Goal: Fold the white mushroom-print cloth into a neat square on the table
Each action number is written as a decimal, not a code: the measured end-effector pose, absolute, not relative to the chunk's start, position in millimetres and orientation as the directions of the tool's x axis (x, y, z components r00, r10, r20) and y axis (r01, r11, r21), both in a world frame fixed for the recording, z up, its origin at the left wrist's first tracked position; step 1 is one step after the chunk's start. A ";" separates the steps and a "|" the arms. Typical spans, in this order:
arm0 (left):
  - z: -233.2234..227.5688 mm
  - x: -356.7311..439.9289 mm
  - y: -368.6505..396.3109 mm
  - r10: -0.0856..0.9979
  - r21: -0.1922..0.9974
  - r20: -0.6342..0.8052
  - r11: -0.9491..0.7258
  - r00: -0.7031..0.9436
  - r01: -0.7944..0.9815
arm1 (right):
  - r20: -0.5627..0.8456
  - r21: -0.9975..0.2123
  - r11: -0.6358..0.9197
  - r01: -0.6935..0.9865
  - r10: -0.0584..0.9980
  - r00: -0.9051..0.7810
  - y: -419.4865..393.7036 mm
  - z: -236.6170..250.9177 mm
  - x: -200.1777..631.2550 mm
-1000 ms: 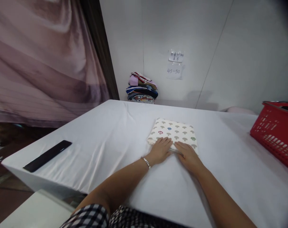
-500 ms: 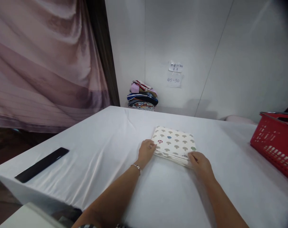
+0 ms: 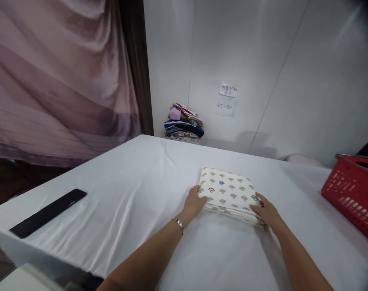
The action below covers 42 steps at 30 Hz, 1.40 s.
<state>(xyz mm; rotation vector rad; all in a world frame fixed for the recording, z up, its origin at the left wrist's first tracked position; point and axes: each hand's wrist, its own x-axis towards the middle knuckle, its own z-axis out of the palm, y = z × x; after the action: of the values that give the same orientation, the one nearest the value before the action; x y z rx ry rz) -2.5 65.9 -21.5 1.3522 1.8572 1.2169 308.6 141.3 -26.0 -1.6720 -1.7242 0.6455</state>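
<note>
A folded cream cloth (image 3: 229, 190) with a mushroom print lies flat on the white-covered table, its layered edge facing me. Most of the mushrooms are grey-beige; a few are red, blue or green. My left hand (image 3: 193, 204), with a silver bracelet at the wrist, grips the near left corner, thumb on top and fingers along the side. At the near right corner, my right hand (image 3: 267, 212) holds the cloth between thumb and fingers. Some of its fingertips are hidden behind the cloth's edge.
A black flat strip (image 3: 49, 212) lies on the white tablecloth (image 3: 135, 194) at left. The red plastic basket (image 3: 350, 194) stands at the right. Behind the table's far edge rises a stack of folded fabrics (image 3: 184, 125). Handwritten paper signs (image 3: 226, 106) hang on the wall; a pink curtain (image 3: 56, 81) drapes at left.
The cloth appears slightly lower and further right, with both hands still at its near corners. Thumb and fingers of both hands are spread wider. The whole view has shifted a little.
</note>
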 end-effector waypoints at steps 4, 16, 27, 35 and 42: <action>-3.2 3.1 52.3 0.925 0.962 -0.224 0.260 -0.305 0.081 | 0.223 -0.521 0.189 0.832 0.971 -0.081 150.3 -8.8 307.7; 9.8 -0.5 57.2 0.915 0.927 -0.374 0.368 -0.150 -0.070 | 0.289 -0.206 0.369 0.906 0.908 -0.304 206.2 5.5 234.5; 0.3 -10.5 66.4 0.918 0.896 -0.377 0.395 -0.123 0.201 | 0.115 -0.092 0.271 0.958 0.959 -0.260 219.0 -23.3 256.6; 2.4 -9.3 67.1 0.916 0.888 -0.371 0.398 -0.150 0.231 | 0.284 -0.088 0.448 0.890 0.867 -0.409 198.4 22.4 178.9; -1.9 -11.9 67.9 0.933 0.896 -0.328 0.356 -0.146 0.264 | 0.064 -0.160 0.451 0.878 0.892 -0.447 194.7 -0.6 154.0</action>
<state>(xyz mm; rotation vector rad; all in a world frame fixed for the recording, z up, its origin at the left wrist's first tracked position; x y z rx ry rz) -11.9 67.9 -1.9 1.0900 1.6388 0.8562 154.0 194.7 -0.6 -1.5691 -2.5559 0.1550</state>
